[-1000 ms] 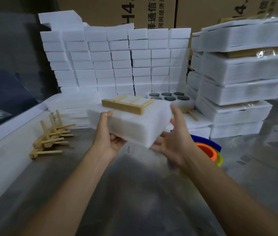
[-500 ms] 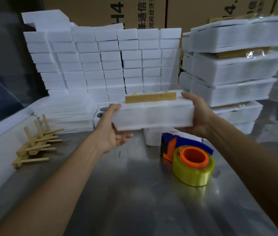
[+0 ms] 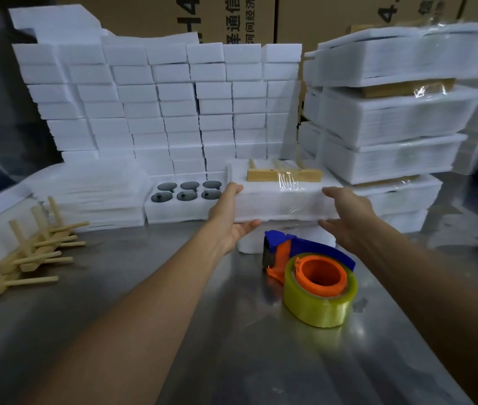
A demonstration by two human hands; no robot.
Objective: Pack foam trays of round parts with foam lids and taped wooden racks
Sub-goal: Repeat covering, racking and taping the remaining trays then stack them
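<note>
A white foam pack (image 3: 278, 200) with a wooden rack (image 3: 261, 174) taped on top under clear film sits level over a low foam block (image 3: 249, 244). My left hand (image 3: 232, 211) grips its left end, thumb on the side and fingers underneath. At the pack's right front corner, my right hand (image 3: 346, 211) touches it with loosely spread fingers. Left of the pack stands an open foam tray (image 3: 173, 213) holding several dark round parts (image 3: 186, 195).
A yellow tape roll on its blue-orange dispenser (image 3: 319, 290) lies on the steel table (image 3: 144, 302) just in front of the pack. Loose wooden racks (image 3: 33, 252) lie at left, foam lids (image 3: 91, 194) behind them. Stacked finished packs (image 3: 392, 159) rise at right, foam blocks (image 3: 159, 106) behind.
The pack has gone from held up near me, turned level, to lower and farther right over the foam block. My right hand's grip on its end has loosened.
</note>
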